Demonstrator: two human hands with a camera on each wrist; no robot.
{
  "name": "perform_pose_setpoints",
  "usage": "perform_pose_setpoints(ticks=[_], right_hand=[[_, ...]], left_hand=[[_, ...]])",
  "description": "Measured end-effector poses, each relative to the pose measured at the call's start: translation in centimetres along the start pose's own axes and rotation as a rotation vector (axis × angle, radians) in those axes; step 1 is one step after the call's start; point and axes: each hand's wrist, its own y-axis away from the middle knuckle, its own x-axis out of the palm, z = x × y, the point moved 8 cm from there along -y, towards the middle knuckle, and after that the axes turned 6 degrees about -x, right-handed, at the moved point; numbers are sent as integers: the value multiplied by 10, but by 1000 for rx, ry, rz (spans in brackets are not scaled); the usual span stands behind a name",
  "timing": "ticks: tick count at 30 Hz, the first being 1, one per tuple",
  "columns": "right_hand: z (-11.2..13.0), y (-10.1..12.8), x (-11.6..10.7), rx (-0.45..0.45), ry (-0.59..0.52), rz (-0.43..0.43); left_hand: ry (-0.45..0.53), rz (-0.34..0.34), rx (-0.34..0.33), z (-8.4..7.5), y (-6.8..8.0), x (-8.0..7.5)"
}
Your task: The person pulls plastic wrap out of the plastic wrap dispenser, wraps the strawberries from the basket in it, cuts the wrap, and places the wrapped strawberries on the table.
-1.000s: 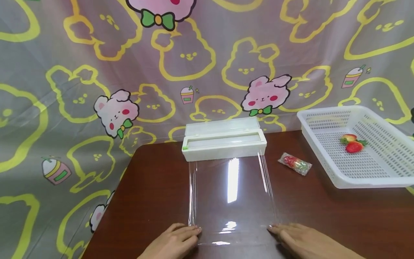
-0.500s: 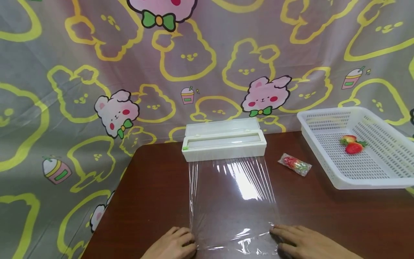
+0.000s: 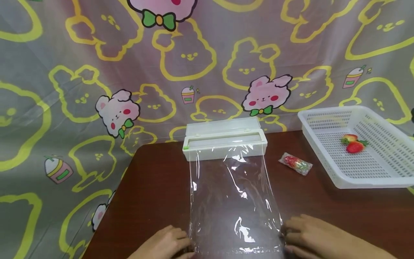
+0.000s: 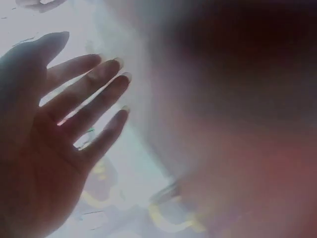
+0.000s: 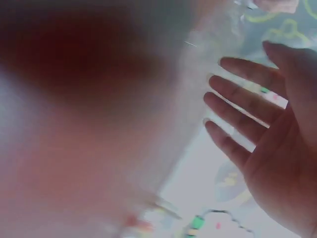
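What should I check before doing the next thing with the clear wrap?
1. Both hands on the wrap's near corners: ok. The left hand and right hand lie flat at the two corners of the wrap.
2. Wrap smooth: not ok, it shows creases and ripples.
3. Wrap cut free from the box: cannot tell; its far edge lies against the box front.
4. Table bare beside the sheet: ok on the left; a wrapped strawberry lies to the right, apart from the sheet.
5. Fruit ready: ok, strawberries sit in the basket.
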Motion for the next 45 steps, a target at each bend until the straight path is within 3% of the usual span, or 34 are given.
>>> perform_pose_setpoints(ticks=[4,7,11,15,18,21,25,30,33,39,42,45], right_hand=[[-21,-48,-31,59,129,8],[-51,-94,-29,118,129,67],[-99,-144,5,247,73,162],[-139,-159,48,379,32,228],[-163,-147,69,443,-10,241],[-180,-128,76,472,-59,224],[-194,-105,67,506,-111,217],[-200,-88,52,554,-116,291],[-192,-86,47,523,-86,292],[-161,-89,51,371,-123,259],[-158,-81,53,387,-128,264],[-162,-68,52,462,-123,281]], left_hand=[[-21,-7,-105,22,-44,-33],[-11,52,-167,48,-91,-39],[45,143,-281,87,-151,-15],[70,192,-397,118,-184,19],[97,212,-457,132,-185,39],[118,203,-481,147,-173,49],[142,167,-498,165,-151,46],[166,162,-559,178,-127,37],[161,166,-558,172,-124,34],[240,173,-408,138,-140,35],[231,196,-388,132,-142,41],[220,198,-407,135,-138,44]])
